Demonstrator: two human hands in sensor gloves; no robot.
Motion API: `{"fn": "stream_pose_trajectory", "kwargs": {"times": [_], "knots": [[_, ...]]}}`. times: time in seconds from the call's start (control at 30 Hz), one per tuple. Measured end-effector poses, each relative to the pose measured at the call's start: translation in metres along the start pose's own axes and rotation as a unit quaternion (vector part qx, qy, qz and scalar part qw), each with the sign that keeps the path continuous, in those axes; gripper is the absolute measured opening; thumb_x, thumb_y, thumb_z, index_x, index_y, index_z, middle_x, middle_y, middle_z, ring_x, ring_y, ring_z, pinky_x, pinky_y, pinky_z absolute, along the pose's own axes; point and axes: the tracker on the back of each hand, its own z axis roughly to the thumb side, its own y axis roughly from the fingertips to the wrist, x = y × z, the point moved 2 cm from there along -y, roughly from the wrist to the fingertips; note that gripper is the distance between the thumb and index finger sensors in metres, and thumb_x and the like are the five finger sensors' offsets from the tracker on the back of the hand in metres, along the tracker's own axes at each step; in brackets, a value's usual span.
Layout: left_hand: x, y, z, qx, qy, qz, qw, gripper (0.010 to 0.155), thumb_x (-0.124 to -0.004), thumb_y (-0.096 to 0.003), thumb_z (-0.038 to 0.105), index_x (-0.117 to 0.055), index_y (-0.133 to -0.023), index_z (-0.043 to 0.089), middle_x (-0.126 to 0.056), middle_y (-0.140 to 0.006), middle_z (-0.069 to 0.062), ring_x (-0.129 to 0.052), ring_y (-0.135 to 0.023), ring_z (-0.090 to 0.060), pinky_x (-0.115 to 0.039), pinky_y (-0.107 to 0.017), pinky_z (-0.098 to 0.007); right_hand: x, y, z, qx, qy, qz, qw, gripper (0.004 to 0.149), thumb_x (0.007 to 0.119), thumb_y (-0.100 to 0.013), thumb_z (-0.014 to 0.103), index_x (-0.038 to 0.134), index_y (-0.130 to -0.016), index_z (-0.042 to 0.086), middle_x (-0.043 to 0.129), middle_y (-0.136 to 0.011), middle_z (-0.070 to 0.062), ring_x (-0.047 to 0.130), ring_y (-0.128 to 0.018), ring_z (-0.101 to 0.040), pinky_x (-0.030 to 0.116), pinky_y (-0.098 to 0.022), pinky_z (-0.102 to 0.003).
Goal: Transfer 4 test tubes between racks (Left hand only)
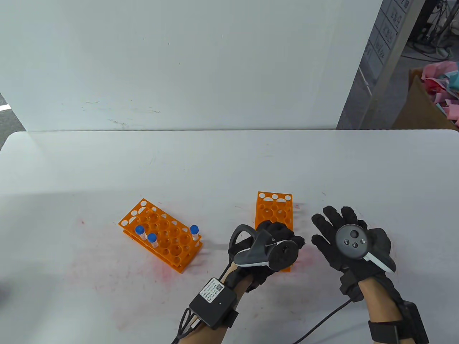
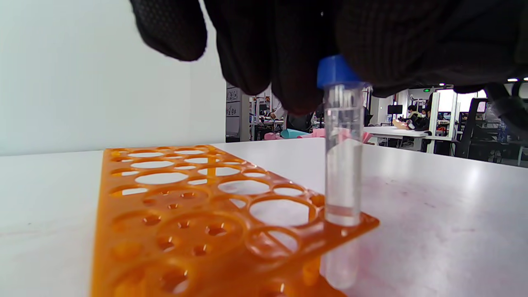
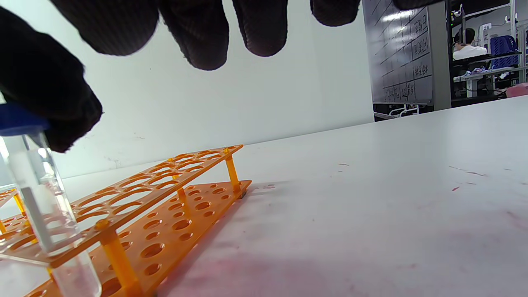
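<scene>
Already the left hand [image 1: 267, 247] pinches the blue cap of a test tube [image 2: 343, 165] seated in a corner hole of the near rack [image 1: 274, 211]; an early or tilted release could jam or tip it. The right hand [image 1: 349, 240] hovers, fingers spread.

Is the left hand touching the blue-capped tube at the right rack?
Touching: left wrist view shows the left hand gripping the tube by its blue cap.

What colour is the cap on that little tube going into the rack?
Blue; the cap tops a clear tube, best seen in the left wrist view.
</scene>
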Motion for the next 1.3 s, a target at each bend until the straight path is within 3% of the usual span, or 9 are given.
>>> {"fn": "stream_pose_trajectory", "kwargs": {"times": [0.67,0.77,0.83,1.0,1.3], "knots": [[-0.008,0.001,0.006,-0.005,-0.026,-0.013,1.0,0.05,-0.078,-0.0462,0.044,-0.074,-0.095,0.036,-0.089,-0.095,0.005,-0.083,-0.096,-0.025,-0.07,-0.071,-0.056,0.0,0.001,0.002,-0.004,0.002,0.002,1.0,0.06,0.06,-0.054,0.053,0.054,-0.108,0.028,0.042,-0.12,-0.011,0.031,-0.103,-0.055,0.036,-0.065,-0.079],[-0.008,0.001,0.005,-0.001,-0.032,-0.041,0.999,0.054,-0.077,-0.0462,0.046,-0.069,-0.099,0.037,-0.085,-0.1,0.004,-0.079,-0.099,-0.027,-0.067,-0.072,-0.058,0.0,0.001,0.001,-0.004,0.002,0.002,1.0,0.06,0.06,-0.054,0.053,0.054,-0.108,0.028,0.042,-0.12,-0.011,0.031,-0.103,-0.055,0.036,-0.065,-0.079],[-0.005,0.006,0.002,0.0,-0.036,-0.032,0.999,0.056,-0.077,-0.0457,0.047,-0.068,-0.1,0.037,-0.083,-0.102,0.004,-0.079,-0.1,-0.027,-0.068,-0.072,-0.058,0.0,0.001,0.002,-0.004,0.003,0.003,1.0,0.06,0.06,-0.054,0.053,0.054,-0.108,0.028,0.042,-0.12,-0.011,0.031,-0.103,-0.055,0.036,-0.065,-0.079],[0.01,0.02,-0.015,0.02,-0.052,-0.009,0.998,0.056,-0.077,-0.0454,0.047,-0.068,-0.1,0.037,-0.083,-0.103,0.004,-0.079,-0.1,-0.027,-0.069,-0.072,-0.058,0.0,0.001,0.004,-0.008,0.006,0.001,1.0,0.06,0.059,-0.054,0.053,0.054,-0.108,0.028,0.041,-0.12,-0.011,0.031,-0.103,-0.055,0.036,-0.065,-0.079],[0.044,0.061,-0.077,0.106,-0.056,0.028,0.992,0.054,-0.077,-0.0454,0.047,-0.071,-0.098,0.036,-0.084,-0.103,0.004,-0.08,-0.1,-0.028,-0.069,-0.071,-0.058,0.002,0.001,0.007,-0.016,0.019,0.006,1.0,0.06,0.059,-0.054,0.054,0.054,-0.108,0.028,0.042,-0.12,-0.011,0.031,-0.103,-0.055,0.036,-0.065,-0.079]]}}
